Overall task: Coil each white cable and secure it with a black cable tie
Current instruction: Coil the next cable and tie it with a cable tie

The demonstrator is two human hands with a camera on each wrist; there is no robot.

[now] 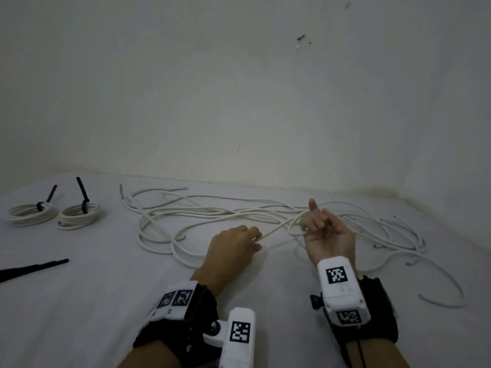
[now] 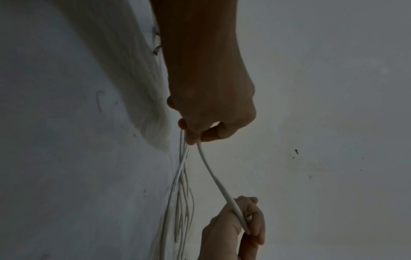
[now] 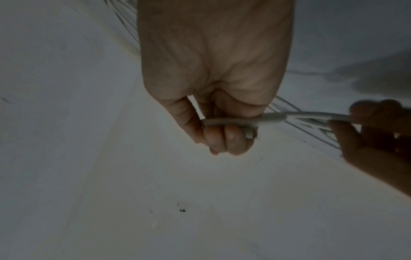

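L hand point(image 1: 233, 241) pinches white cable point(image 1: 279, 229) | R hand point(image 1: 325, 232) fist round its end

A: Cable point(image 3: 273, 117) between the fingers point(image 3: 231, 139): smooth white plastic jacket, slight sheen.
B: Sheet point(image 1: 93, 301) under it matt white cloth, faintly creased. Ties point(image 1: 34, 267) matt black plastic. Wall point(image 1: 239, 88) matt, scuffed paint.

Before me a white sheeted surface point(image 1: 93, 301) carries two tied coils point(image 1: 79, 215), far left, a loose tangle of white cables point(image 1: 212, 211) across the middle, and spare black ties point(image 1: 34, 268) near its left edge.
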